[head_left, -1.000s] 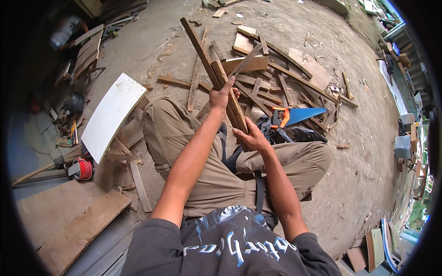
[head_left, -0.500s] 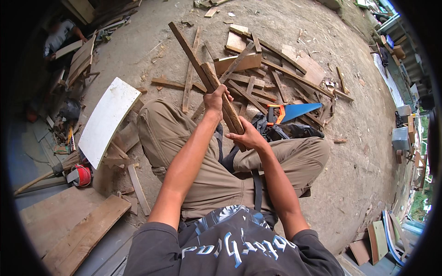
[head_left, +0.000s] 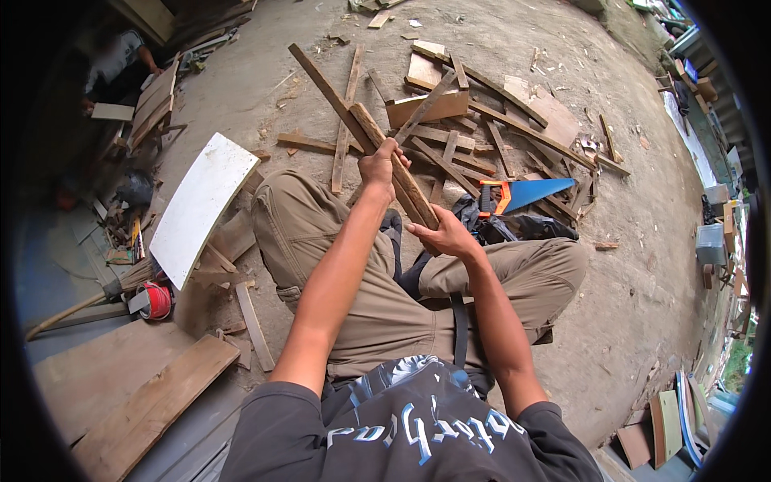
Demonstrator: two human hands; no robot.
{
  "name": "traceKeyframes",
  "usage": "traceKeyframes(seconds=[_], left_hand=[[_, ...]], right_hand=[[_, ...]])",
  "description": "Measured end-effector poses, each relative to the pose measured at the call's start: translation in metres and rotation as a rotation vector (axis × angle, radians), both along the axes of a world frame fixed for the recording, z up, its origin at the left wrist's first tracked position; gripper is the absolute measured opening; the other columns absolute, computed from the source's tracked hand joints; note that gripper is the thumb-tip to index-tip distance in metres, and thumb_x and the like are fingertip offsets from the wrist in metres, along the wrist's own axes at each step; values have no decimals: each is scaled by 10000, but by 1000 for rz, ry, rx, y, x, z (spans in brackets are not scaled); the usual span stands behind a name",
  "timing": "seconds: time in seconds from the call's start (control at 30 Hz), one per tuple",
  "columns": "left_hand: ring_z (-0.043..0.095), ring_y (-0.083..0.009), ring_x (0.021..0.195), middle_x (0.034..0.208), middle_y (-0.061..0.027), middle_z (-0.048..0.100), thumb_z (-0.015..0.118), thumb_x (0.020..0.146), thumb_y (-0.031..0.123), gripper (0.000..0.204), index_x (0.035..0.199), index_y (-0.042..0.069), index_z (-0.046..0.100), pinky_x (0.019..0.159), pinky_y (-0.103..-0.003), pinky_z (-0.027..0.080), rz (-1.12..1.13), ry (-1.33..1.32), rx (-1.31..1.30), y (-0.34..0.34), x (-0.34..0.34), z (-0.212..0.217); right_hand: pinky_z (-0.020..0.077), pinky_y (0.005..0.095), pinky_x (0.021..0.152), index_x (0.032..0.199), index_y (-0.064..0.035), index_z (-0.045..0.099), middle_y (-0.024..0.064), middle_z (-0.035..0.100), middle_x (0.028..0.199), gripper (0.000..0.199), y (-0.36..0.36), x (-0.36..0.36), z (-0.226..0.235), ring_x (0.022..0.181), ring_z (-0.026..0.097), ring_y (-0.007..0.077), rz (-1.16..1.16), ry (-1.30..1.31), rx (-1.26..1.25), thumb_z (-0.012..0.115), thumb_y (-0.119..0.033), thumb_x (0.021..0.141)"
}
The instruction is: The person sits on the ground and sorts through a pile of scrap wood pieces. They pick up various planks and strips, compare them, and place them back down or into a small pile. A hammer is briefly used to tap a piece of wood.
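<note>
Two narrow wooden strips lie side by side, slanting from over my lap up toward the far left. The longer strip [head_left: 323, 87] is thin and dark and reaches farthest out; the shorter strip [head_left: 368, 128] is thicker, with a rough brown face. My left hand [head_left: 381, 167] is wrapped round both near their middle. Closer to me, my right hand [head_left: 451, 234] grips their lower end, thumb across the wood. How far the dark strip runs under my hands is hidden. Beyond my right knee rests a handsaw [head_left: 522, 195] with a blue blade and an orange and black handle.
A heap of wood scraps [head_left: 458, 149] spreads ahead of my crossed legs, beside a black plastic bag [head_left: 514, 228]. On my left are a white panel [head_left: 201, 209], a red reel [head_left: 155, 302], a broom [head_left: 88, 305] and planks [head_left: 161, 410]. Another person [head_left: 116, 68] sits far left.
The view has shifted slightly, so most things appear farther right. Both hands keep their hold on the strips. At far left, the other person's board has tipped to a flatter angle.
</note>
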State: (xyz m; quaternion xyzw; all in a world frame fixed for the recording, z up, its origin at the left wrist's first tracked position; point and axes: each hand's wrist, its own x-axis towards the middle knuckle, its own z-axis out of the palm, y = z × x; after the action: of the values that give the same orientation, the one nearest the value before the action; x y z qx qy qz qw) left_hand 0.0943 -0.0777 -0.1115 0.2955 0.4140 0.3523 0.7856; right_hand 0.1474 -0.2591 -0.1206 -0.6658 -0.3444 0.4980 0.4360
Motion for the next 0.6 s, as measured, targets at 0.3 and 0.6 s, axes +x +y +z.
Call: traceKeyframes(seconds=[0.3,0.6], left_hand=[[586,-173,501,652,-74,585,688,748,145,160,732,14,598,495,-319,531,22,-68,54,-6,-1,6],[672,-208,654,770,-118,653,815,760,282,366,842,-19,622,617,-329,586,-22,15,89,-7,1,5]], right_hand=[[460,295,515,1048,24,567,50,593,734,607,0,1,-6,581,547,119,7,-80,49,846,-404,720],[443,299,473,1028,31,581,52,587,649,558,0,-3,-14,529,549,117,-67,-66,-9,802,-414,773]])
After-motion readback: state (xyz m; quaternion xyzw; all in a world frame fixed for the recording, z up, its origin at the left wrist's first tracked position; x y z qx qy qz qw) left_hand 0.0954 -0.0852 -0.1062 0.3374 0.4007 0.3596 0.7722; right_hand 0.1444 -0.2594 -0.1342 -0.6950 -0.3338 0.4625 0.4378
